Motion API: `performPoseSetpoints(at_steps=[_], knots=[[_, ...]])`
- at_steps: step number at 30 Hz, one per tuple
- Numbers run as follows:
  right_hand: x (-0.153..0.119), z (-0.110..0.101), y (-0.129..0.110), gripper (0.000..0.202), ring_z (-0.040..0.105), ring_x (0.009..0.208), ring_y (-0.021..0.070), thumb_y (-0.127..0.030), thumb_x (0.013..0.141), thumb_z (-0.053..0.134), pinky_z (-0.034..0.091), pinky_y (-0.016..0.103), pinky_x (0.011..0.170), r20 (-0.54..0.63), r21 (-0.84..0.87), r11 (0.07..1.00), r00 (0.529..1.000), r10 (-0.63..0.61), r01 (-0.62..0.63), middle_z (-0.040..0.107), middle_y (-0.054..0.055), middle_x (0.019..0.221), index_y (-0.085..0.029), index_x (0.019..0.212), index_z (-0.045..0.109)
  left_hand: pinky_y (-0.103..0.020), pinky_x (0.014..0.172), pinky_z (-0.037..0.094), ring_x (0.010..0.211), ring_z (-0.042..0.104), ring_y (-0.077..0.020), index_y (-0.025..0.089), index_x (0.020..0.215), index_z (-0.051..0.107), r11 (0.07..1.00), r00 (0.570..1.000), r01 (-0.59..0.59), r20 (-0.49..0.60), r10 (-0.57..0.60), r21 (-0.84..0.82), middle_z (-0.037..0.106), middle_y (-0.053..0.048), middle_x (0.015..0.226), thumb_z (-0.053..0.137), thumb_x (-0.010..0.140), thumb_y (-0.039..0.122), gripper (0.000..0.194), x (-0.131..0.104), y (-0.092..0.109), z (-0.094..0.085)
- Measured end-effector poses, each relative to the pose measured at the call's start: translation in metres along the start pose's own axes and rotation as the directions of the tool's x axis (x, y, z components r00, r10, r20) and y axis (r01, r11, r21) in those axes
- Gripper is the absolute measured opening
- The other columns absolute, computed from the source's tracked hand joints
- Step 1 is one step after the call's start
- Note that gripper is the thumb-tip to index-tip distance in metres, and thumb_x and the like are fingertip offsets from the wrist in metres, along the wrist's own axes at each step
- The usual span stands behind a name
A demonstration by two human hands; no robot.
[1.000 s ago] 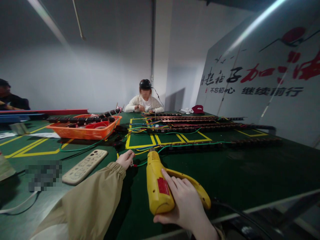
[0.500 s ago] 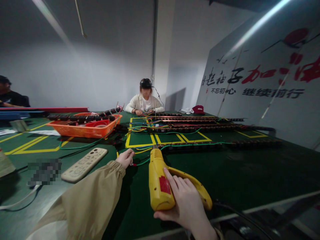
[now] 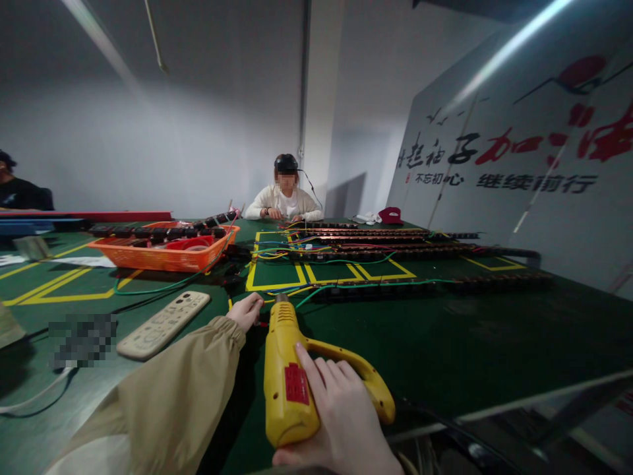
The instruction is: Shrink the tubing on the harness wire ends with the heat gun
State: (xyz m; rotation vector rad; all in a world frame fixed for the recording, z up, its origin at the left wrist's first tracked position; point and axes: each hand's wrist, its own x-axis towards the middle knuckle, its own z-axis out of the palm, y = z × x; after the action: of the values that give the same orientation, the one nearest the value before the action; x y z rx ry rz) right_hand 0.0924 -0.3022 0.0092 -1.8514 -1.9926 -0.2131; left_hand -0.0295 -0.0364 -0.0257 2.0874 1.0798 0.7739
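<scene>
My right hand (image 3: 339,409) is wrapped round a yellow heat gun (image 3: 287,369) with a red label, its metal nozzle pointing away from me. Just left of the nozzle, my left hand (image 3: 246,310) pinches the end of thin wires; a small red piece shows below its fingers. A green wire (image 3: 356,284) runs from near the nozzle to the right, along a long dark strip (image 3: 499,282) on the green table (image 3: 445,349). The gun's body hides part of the wires.
An orange basket (image 3: 163,256) of dark parts stands at left, near a patterned phone (image 3: 164,324) and a blurred dark object (image 3: 86,340). More wired strips (image 3: 386,252) lie ahead. A person (image 3: 285,194) sits across the table, another (image 3: 20,188) at far left.
The heat gun in my right hand has moved left, bringing its nozzle close to my left hand and over the wires. My left hand has stayed nearly in place.
</scene>
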Motion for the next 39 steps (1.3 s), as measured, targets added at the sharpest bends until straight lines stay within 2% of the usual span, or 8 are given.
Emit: performPoseSetpoints(at_steps=[3, 7, 16, 19, 22, 28, 33, 39], knots=[[0.002, 0.002, -0.003, 0.128, 0.055, 0.085, 0.0277, -0.090, 0.041, 0.052, 0.042, 0.044, 0.083, -0.002, 0.033, 0.999, 1.000, -0.020, 0.020, 0.060, 0.010, 0.100, -0.013, 0.141, 0.031, -0.024, 0.054, 0.041, 0.051, 0.053, -0.0145, 0.023, 0.076, 0.049, 0.998, 0.999, -0.038, 0.007, 0.037, 0.040, 0.053, 0.004, 0.053, 0.036, 0.081, 0.042, 0.023, 0.000, 0.001, -0.001], [0.004, 0.005, -0.004, 0.121, 0.056, 0.083, 0.0251, -0.092, 0.049, 0.042, 0.042, 0.041, 0.082, -0.023, 0.056, 0.996, 0.997, -0.069, 0.071, 0.060, 0.009, 0.100, -0.014, 0.141, 0.032, -0.024, 0.062, 0.042, 0.063, 0.054, -0.0156, 0.022, 0.073, 0.050, 0.997, 0.999, -0.039, -0.022, 0.040, 0.067, 0.056, 0.002, 0.061, 0.038, 0.080, 0.036, 0.020, 0.001, 0.005, -0.005], [0.007, 0.000, 0.000, 0.116, 0.056, 0.081, 0.0247, -0.090, 0.053, 0.042, 0.040, 0.041, 0.080, -0.022, 0.080, 0.992, 0.995, -0.094, 0.096, 0.060, 0.008, 0.095, -0.012, 0.139, 0.035, -0.026, 0.066, 0.041, 0.071, 0.055, -0.0170, 0.022, 0.078, 0.051, 0.994, 0.999, -0.047, -0.019, 0.049, 0.099, 0.058, -0.001, 0.071, 0.038, 0.081, 0.037, 0.021, 0.000, 0.005, -0.007], [0.008, -0.004, 0.008, 0.116, 0.056, 0.082, 0.0254, -0.089, 0.055, 0.042, 0.039, 0.042, 0.081, -0.003, 0.075, 0.990, 0.992, -0.123, 0.123, 0.061, 0.010, 0.096, -0.010, 0.139, 0.034, -0.026, 0.063, 0.041, 0.067, 0.055, -0.0164, 0.023, 0.078, 0.050, 0.995, 0.998, -0.048, -0.025, 0.050, 0.092, 0.057, 0.000, 0.068, 0.037, 0.081, 0.039, 0.021, -0.001, 0.004, -0.005], [0.007, -0.008, 0.016, 0.116, 0.056, 0.084, 0.0262, -0.088, 0.056, 0.043, 0.039, 0.042, 0.081, 0.012, 0.047, 0.992, 0.993, -0.114, 0.113, 0.061, 0.011, 0.098, -0.010, 0.141, 0.031, -0.025, 0.058, 0.041, 0.055, 0.053, -0.0145, 0.024, 0.078, 0.046, 0.997, 0.999, -0.047, 0.008, 0.046, 0.056, 0.052, 0.004, 0.054, 0.033, 0.083, 0.040, 0.022, -0.003, 0.004, -0.004], [0.004, -0.011, 0.029, 0.127, 0.056, 0.087, 0.0279, -0.089, 0.043, 0.053, 0.040, 0.043, 0.082, -0.009, 0.005, 1.000, 1.000, -0.010, 0.010, 0.061, 0.012, 0.102, -0.011, 0.140, 0.032, -0.024, 0.057, 0.040, 0.047, 0.050, -0.0126, 0.023, 0.078, 0.045, 0.997, 0.996, -0.077, 0.044, 0.076, 0.005, 0.051, 0.006, 0.045, 0.033, 0.083, 0.040, 0.022, -0.005, 0.007, -0.006], [0.001, -0.011, 0.044, 0.119, 0.057, 0.085, 0.0274, -0.088, 0.049, 0.052, 0.041, 0.041, 0.079, -0.090, -0.072, 0.997, 0.996, 0.014, -0.020, 0.062, 0.013, 0.100, -0.012, 0.139, 0.035, -0.023, 0.051, 0.039, 0.044, 0.048, -0.0122, 0.023, 0.077, 0.046, 0.998, 0.998, -0.051, 0.034, 0.052, -0.023, 0.049, 0.007, 0.044, 0.033, 0.081, 0.044, 0.025, -0.003, 0.003, -0.004], [0.001, -0.011, 0.051, 0.114, 0.057, 0.082, 0.0270, -0.088, 0.052, 0.050, 0.041, 0.041, 0.076, -0.149, -0.077, 0.997, 0.989, 0.019, -0.031, 0.062, 0.012, 0.098, -0.013, 0.138, 0.036, -0.024, 0.050, 0.039, 0.045, 0.049, -0.0126, 0.023, 0.076, 0.047, 0.997, 0.998, -0.064, 0.025, 0.065, -0.037, 0.050, 0.007, 0.047, 0.035, 0.080, 0.045, 0.024, -0.001, 0.000, -0.003]])
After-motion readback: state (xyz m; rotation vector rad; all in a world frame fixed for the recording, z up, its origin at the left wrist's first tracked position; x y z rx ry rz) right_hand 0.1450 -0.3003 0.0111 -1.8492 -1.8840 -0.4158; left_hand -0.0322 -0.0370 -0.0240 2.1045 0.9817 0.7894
